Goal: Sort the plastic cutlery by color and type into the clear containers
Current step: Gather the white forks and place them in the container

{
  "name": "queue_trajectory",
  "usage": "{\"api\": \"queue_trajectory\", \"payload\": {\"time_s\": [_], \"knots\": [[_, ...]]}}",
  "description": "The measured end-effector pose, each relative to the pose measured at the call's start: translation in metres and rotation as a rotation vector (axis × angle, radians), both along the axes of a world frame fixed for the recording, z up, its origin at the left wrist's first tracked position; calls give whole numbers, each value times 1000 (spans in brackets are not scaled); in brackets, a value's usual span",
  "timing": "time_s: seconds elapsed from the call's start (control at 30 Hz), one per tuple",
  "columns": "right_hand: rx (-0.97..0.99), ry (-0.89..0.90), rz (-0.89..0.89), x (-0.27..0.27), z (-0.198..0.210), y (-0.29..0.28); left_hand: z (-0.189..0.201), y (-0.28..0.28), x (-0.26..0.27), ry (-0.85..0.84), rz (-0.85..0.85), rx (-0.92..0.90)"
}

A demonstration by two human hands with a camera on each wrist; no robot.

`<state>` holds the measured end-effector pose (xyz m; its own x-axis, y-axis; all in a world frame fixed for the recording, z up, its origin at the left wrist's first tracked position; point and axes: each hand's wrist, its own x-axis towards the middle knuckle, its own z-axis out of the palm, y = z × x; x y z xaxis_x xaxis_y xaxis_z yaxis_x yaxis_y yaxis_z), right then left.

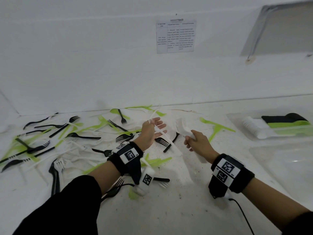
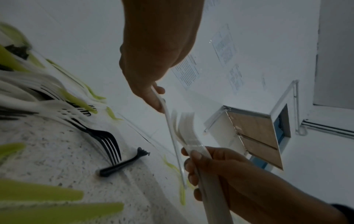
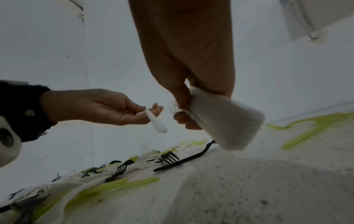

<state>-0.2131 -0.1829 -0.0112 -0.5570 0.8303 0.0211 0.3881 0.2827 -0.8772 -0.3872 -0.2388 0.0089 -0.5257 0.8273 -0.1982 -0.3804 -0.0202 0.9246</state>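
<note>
While your right hand (image 1: 194,141) clamps the stacked white forks (image 3: 220,118), your left hand (image 1: 150,131), seemingly pinching one white fork (image 1: 162,133), should add it before the loaded clear container (image 1: 274,131) receives them.

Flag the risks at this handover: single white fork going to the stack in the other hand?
1. The left hand holds the single white fork loosely, fingers mostly extended; it could slip into the mixed pile below.
2. The right hand grips a thick stack of white forks that fans out; opening the grip to admit one more may let it splay or spill.
3. Motion blur obscures the tines, so misaligned nesting is possible.
</note>
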Motion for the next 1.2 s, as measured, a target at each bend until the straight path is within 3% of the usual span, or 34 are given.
{"api": "queue_trajectory", "payload": {"time_s": [0.13, 0.3, 0.4, 0.63, 0.8, 0.97, 1.2], "knots": [[28, -20, 106, -6, 9, -5, -1, -7, 12, -13, -138, -51], [76, -93, 158, -21, 8, -16, -4, -3, 28, -317, -167, 15], [111, -137, 192, -23, 6, -20, -3, 0, 31, -372, -161, 63], [26, -166, 254, -15, 9, -29, -4, 5, 49, -82, -155, 104], [-128, 28, 156, 26, 13, -19, 3, 25, 60, -168, -232, 145], [-65, -17, 31, 81, 29, 0, 11, 47, 89, 77, -426, 63], [50, -105, -122, 178, 52, 23, 28, 81, 165, 157, -615, 130]]}}
